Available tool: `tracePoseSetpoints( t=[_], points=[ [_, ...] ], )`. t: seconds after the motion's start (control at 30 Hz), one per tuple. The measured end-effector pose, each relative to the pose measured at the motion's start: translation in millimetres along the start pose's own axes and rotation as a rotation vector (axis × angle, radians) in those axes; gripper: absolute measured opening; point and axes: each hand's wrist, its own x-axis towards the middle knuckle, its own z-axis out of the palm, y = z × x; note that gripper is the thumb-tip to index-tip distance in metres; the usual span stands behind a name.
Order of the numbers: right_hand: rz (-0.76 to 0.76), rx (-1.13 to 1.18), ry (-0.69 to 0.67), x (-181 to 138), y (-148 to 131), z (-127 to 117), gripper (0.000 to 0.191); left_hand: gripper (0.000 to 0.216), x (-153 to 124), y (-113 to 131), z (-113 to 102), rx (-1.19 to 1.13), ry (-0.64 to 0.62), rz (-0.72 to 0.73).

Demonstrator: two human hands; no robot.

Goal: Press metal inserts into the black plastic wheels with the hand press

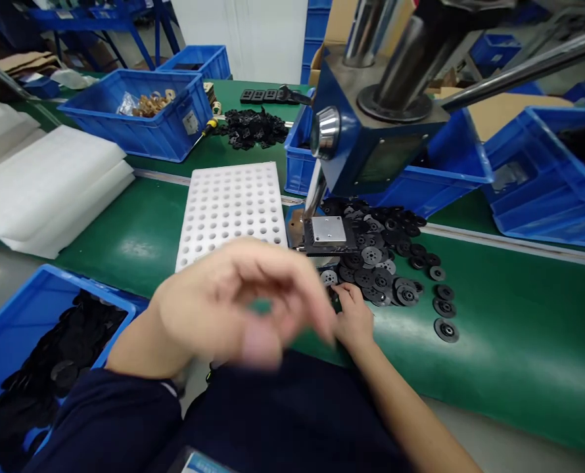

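Observation:
My left hand point(243, 302) is raised close to the camera and smeared by motion. Its fingers curve toward the thumb with a gap between them, and nothing shows inside. My right hand point(355, 316) rests low at the near edge of a heap of black round discs point(381, 279), its fingertips bent together; what they grip, if anything, is hidden. Just beyond those fingertips stands a bench press point(371, 131) with a small metal plate point(328, 230) on its black fixture. Left of the press lies a white foam tray point(233, 203) with rows of holes, partly covered by my left hand.
Several single discs point(445, 330) lie right of the heap on the green table point(519, 328). Blue bins point(174, 135) line the back, near a screwdriver point(206, 135) and a pile of black parts point(256, 128). White foam sheets point(56, 177) lie left, above a bin of black parts point(125, 305).

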Motion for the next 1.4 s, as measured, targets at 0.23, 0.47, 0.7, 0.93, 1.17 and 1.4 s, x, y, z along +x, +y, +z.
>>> tracePoseSetpoints(
  t=[0.23,0.47,0.7,0.93,1.17,1.4],
  points=[
    [-0.049,-0.101,0.054,2,-5,1,0.038,0.027,62,-85,-59,0.688,0.181,0.180],
    [-0.152,-0.108,0.142,4,-5,-2,0.040,0.018,33,-157,-84,0.806,0.196,0.322],
    [-0.110,-0.027,0.203,2,2,2,0.043,0.017,29,-160,-99,0.795,0.276,0.273],
    [-0.165,0.070,0.144,1,5,5,0.033,0.011,33,-161,-100,0.813,0.266,0.197],
    [-0.196,0.125,0.194,1,8,7,0.029,0.008,37,-167,-100,0.892,0.272,0.183],
    [-0.225,0.138,0.230,1,8,8,0.026,0.009,39,-159,-100,0.784,0.386,0.125]
  ],
)
